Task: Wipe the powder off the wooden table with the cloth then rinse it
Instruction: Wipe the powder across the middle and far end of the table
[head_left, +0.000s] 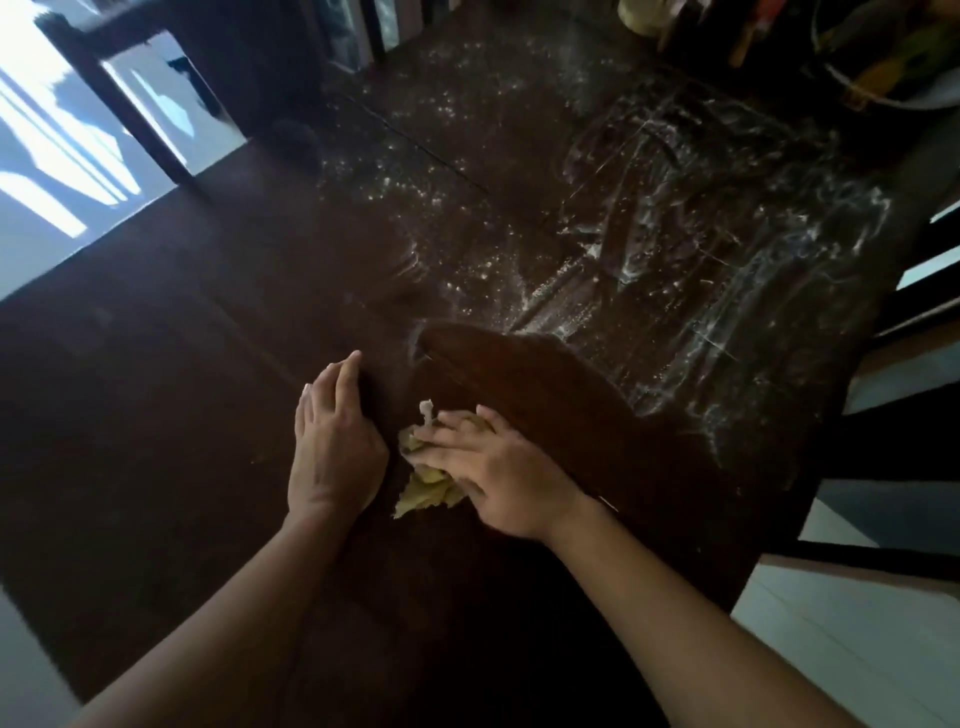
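A dark wooden bench (156, 389) is filling the view, with pale floor showing past its left and right edges. White powder (727, 234) is lying in smears and specks ahead and to the right of the hands, its band running away toward the far end. The yellow cloth (426, 486) is sitting bunched under the right grip (498, 467), whose fairly straight fingers are pressing it onto the wood, not clutching it. The left grip (332, 441) is standing on its edge just beside the cloth, fingers straight, holding nothing. The right grip is lying nearer the powder, so the next stroke is probably going forward and rightward.
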